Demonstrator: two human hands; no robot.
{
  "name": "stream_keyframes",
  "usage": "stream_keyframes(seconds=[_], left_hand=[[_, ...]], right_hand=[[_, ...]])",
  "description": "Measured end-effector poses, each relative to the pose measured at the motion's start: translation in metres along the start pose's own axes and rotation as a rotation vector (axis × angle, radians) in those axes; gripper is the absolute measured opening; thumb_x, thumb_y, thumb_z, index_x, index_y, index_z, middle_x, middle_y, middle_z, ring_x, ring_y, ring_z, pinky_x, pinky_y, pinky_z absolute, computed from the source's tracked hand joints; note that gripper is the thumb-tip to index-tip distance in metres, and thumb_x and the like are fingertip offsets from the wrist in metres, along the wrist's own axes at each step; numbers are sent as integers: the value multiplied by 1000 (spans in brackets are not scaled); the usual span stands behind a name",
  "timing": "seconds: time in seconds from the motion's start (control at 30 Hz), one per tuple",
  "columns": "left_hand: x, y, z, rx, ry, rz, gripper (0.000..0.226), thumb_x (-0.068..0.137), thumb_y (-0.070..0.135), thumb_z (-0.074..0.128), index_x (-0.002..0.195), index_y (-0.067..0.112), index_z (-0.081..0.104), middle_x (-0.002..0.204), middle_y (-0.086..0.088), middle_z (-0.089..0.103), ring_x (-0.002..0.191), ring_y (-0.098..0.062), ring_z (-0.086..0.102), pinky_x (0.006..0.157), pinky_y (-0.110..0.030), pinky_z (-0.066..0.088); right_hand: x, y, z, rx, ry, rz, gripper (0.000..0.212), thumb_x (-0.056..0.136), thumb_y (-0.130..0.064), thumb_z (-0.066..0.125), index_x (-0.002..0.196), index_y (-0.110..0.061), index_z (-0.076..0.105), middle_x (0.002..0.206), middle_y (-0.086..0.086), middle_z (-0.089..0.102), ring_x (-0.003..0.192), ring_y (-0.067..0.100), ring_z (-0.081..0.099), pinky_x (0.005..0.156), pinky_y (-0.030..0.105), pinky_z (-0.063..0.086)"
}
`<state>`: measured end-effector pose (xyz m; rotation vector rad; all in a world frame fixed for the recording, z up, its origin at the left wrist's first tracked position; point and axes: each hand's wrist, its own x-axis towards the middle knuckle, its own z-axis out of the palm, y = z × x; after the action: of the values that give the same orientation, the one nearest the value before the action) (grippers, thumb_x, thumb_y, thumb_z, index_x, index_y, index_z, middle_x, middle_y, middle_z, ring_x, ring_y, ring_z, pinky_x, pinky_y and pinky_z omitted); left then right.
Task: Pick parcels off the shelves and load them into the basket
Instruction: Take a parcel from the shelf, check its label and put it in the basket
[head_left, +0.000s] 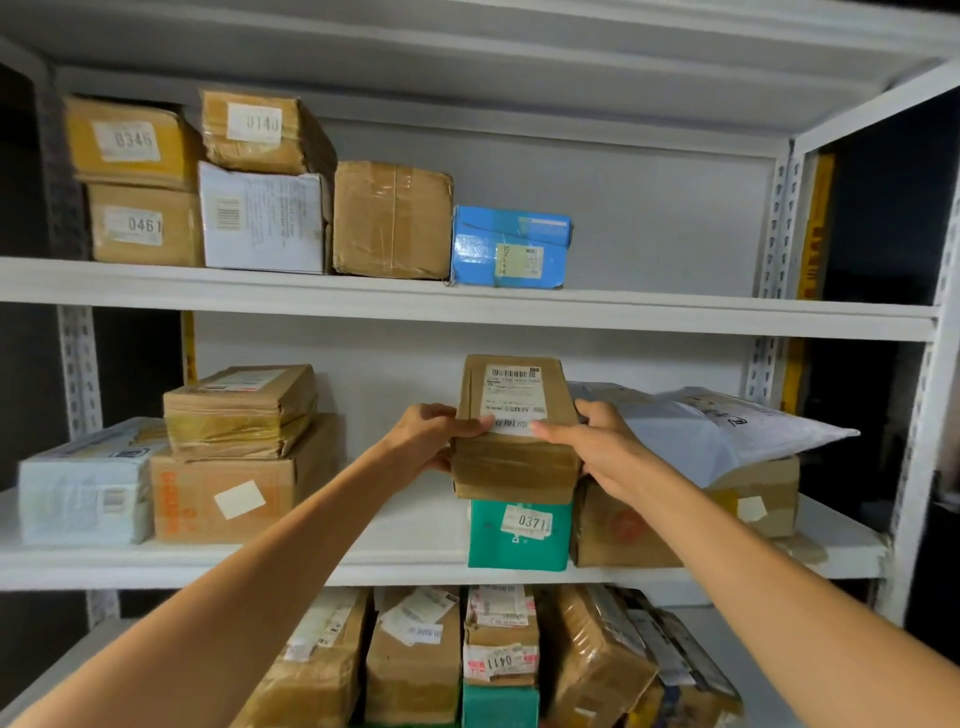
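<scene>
Where it is stacked on the green box (519, 540) on the middle shelf (405, 535), the brown parcel (514, 462) is gripped from both sides: fingers of the left hand (427, 437) are curled round its left edge, those of the right hand (597, 441) round its right.

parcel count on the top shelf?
6. Far left, box 0346 on box 0461; next, box 0140 on a white box; then a plain brown box and a blue box. Others may hide behind.
</scene>
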<state>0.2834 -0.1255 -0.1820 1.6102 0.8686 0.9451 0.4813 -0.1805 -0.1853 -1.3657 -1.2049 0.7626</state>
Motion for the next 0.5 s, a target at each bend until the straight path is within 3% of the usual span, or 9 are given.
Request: stream_keyframes(seconds=[0.1,0.2,0.3,0.4,0.5], left_hand=[[-11,-11,-2,-12,2,42,80,62,30,82,131,10,47,112,-13,66,99,-29,67,90,-46,54],[-21,-19,0,18,6,122,86,62,23,81,138,15,41,109,-14,67,99,-28,67,91,-48,53],[-30,-26,4,-37,24,156,101,54,20,85,142,16,36,113,-13,66,103,-27,66,92,-50,52],[-39,-32,5,-141,32,134,117,50,12,84,149,20,24,121,-16,61,109,-29,62,96,-52,48],[-44,-40,6,-154,-10,173,106,61,-1,81,150,21,27,114,-12,67,105,-27,65,88,-46,55]], right_hand=[[-9,10,0,49,-68,-24,75,68,-18,82,135,-21,49,122,2,64,112,22,60,99,49,48],[-16,16,-4,112,-105,-46,101,58,-14,84,146,-28,37,130,2,60,120,23,55,105,50,43],[-24,17,-7,81,-112,-68,105,69,6,77,152,-32,24,141,4,50,128,22,48,110,46,39],[-40,17,-3,0,-81,-132,105,72,13,72,152,-33,20,144,1,45,131,21,43,109,42,39],[-53,23,2,-23,-69,-197,102,74,13,70,150,-38,24,142,-3,47,127,16,45,105,45,43]])
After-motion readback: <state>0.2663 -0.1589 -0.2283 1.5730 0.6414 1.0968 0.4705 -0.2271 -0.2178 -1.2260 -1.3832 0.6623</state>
